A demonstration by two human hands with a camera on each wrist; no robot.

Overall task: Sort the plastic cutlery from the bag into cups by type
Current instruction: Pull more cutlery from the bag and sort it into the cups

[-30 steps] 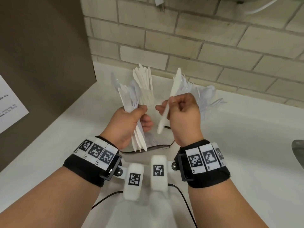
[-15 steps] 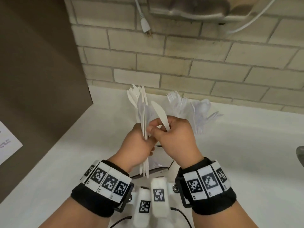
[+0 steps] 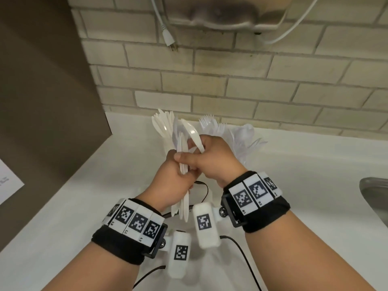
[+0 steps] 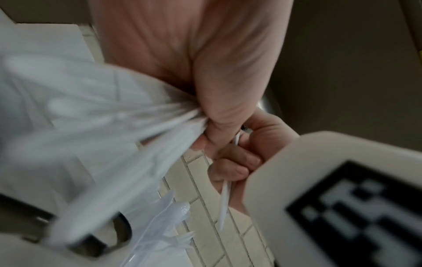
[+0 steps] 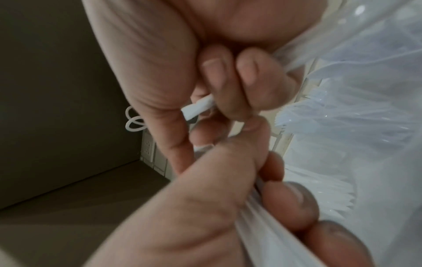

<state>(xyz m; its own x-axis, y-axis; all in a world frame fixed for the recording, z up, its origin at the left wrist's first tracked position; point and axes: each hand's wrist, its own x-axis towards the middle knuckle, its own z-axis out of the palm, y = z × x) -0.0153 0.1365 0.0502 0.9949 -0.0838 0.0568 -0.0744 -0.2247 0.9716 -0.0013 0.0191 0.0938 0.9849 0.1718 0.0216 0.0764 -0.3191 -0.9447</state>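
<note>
My left hand (image 3: pixel 176 177) grips a bundle of white plastic knives (image 3: pixel 182 162), blades up, handles hanging below my wrist. My right hand (image 3: pixel 206 159) holds a single white knife (image 3: pixel 192 133) and brings it against the bundle; my two hands touch. Behind them several white knives (image 3: pixel 162 124) stand in a clear cup, its wall hidden. To their right, forks (image 3: pixel 211 122) stand upright and spoons (image 3: pixel 244 134) lean, under clear plastic. In the left wrist view my thumb presses the bundle (image 4: pixel 146 126). In the right wrist view my fingers curl round the knife handle (image 5: pixel 198 106).
A white counter (image 3: pixel 84 196) runs to a brick wall (image 3: pixel 231 85). A brown panel (image 3: pixel 42 80) closes the left side. A steel sink edge (image 3: pixel 375 198) shows at far right. A metal dispenser (image 3: pixel 226 11) and a hanging plug (image 3: pixel 169 37) sit above.
My right hand has carried the single knife leftward and down from a raised position to the bundle in my left hand; the hands now touch.
</note>
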